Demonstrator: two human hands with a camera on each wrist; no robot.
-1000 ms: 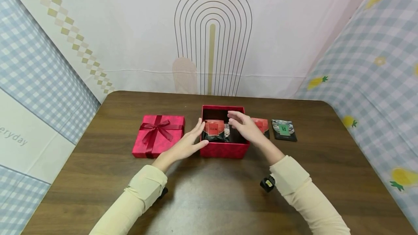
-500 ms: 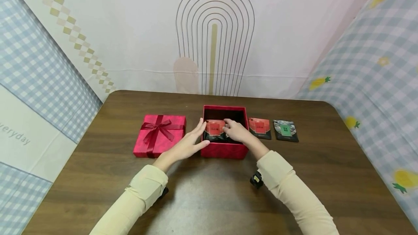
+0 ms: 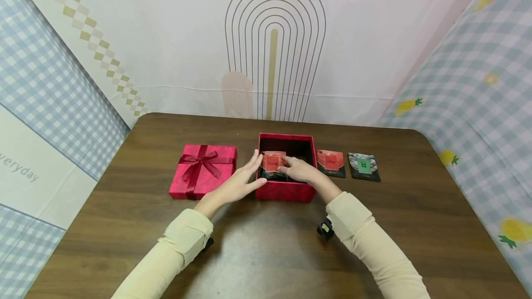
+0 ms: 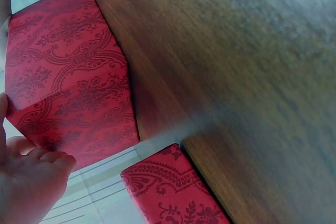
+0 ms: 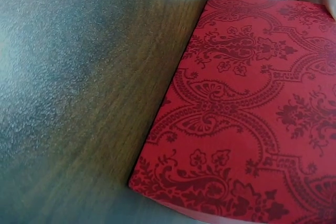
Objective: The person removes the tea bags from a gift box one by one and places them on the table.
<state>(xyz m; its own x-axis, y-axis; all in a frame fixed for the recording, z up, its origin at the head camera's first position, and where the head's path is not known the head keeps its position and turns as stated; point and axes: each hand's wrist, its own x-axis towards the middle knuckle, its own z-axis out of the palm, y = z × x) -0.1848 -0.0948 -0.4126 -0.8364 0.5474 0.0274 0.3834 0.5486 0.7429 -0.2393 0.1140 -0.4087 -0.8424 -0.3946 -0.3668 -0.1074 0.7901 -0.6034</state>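
Observation:
A red patterned gift box (image 3: 286,192) stands uncovered at the middle of the table. Inside its left part leans a red-and-black packet (image 3: 272,162). My left hand (image 3: 238,183) rests against the left wall with fingers extended and thumb spread at the front corner; the left wrist view shows its fingers beside the box wall (image 4: 68,72). My right hand (image 3: 302,170) reaches over the front rim into the box, fingertips at the packet's right edge. I cannot tell whether it pinches the packet. The right wrist view shows mostly the patterned box wall (image 5: 236,108).
Left of the box lies its red lid (image 3: 202,172) with a dark ribbon bow. To the right lie another red-and-black packet (image 3: 331,163) and a green-labelled black packet (image 3: 364,166) on the wooden table (image 3: 266,243). A printed cloth (image 3: 174,36) hangs behind.
My right hand has lowered from above the box into it and moved left to the packet's edge. The left hand has stayed at the box's left side.

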